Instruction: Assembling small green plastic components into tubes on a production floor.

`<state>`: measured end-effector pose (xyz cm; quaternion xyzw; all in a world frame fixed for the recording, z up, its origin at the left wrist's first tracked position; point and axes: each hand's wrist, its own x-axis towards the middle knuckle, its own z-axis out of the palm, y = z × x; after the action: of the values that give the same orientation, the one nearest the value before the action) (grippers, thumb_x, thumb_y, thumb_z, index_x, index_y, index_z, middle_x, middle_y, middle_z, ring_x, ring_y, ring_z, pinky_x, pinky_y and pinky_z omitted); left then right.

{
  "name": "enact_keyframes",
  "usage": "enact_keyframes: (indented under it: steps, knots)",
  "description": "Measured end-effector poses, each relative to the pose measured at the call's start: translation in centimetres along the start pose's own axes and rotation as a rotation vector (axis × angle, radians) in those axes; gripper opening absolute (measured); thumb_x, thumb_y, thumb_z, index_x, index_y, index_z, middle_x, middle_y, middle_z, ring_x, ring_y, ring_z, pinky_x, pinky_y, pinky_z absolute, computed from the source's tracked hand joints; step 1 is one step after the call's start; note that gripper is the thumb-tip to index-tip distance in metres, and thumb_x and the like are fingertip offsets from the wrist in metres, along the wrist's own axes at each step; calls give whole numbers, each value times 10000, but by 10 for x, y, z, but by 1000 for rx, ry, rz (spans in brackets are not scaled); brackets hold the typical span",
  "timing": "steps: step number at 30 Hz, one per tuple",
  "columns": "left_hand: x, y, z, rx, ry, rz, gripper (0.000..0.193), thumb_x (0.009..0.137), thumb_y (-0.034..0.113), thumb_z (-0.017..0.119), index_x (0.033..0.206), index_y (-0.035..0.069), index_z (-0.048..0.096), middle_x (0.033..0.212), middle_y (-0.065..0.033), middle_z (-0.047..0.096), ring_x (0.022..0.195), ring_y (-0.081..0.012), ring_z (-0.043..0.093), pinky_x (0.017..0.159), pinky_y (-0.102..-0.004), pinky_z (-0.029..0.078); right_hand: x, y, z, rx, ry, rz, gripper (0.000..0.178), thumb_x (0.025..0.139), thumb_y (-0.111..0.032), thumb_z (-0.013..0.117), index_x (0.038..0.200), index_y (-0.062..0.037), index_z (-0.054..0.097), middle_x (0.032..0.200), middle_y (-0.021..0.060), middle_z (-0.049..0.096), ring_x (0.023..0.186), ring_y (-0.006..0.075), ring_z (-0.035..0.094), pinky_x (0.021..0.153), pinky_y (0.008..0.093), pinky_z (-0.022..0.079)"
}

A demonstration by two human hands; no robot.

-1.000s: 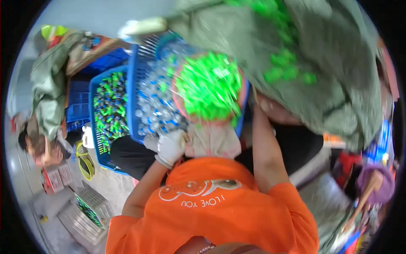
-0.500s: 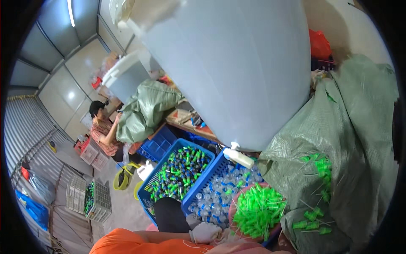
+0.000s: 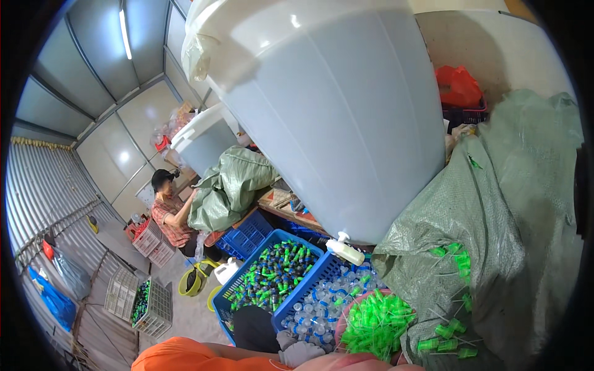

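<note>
At the lower edge my left hand (image 3: pixel 301 353), in a whitish glove, lies by the near end of a blue basket (image 3: pixel 281 314). Only part of it shows, and its fingers cannot be made out. My right hand is out of view. Small clear bottles with blue bands (image 3: pixel 315 306) fill that basket. Right of the hand, a pink basin (image 3: pixel 341 326) is heaped with bright green spray-type caps (image 3: pixel 378 321) with thin pale tubes. More of these green caps (image 3: pixel 447 331) lie on a large green woven sack (image 3: pixel 427 253) at the right.
Another blue basket (image 3: pixel 223 318) holds green-and-dark bottles or caps. A big translucent barrel (image 3: pixel 334 123) with a white tap (image 3: pixel 344 250) towers ahead. A co-worker (image 3: pixel 170 216) handles a green sack (image 3: pixel 229 185) at the left. A grey crate (image 3: pixel 158 312) stands on the floor.
The view has tilted up, so the scene sits lower. My left glove has sunk toward the lower edge, and the second pale glove beside it has gone from view.
</note>
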<state>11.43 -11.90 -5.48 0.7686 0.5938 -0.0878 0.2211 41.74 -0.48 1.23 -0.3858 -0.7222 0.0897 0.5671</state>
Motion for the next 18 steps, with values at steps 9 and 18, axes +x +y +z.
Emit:
enact_keyframes:
  steps: [9, 18]
  knots:
    - [2, -12, 7, -37, 77, 118, 108, 737, 212, 606, 766, 132, 674, 741, -104, 660, 687, -283, 654, 593, -414, 501, -86, 25, 46, -267, -448, 365, 463, 878, -389, 541, 1247, -110, 568, 1183, 195, 608, 1132, 367, 540, 987, 413, 410]
    - [2, -1, -5, 3, 345, 182, 80, 778, 180, 584, 735, 128, 627, 671, -105, 618, 609, -300, 611, 555, -447, 471, -117, 88, 34, -525, -1014, 722, 493, 865, -407, 555, 1251, -100, 564, 1177, 196, 613, 1118, 368, 556, 969, 418, 428]
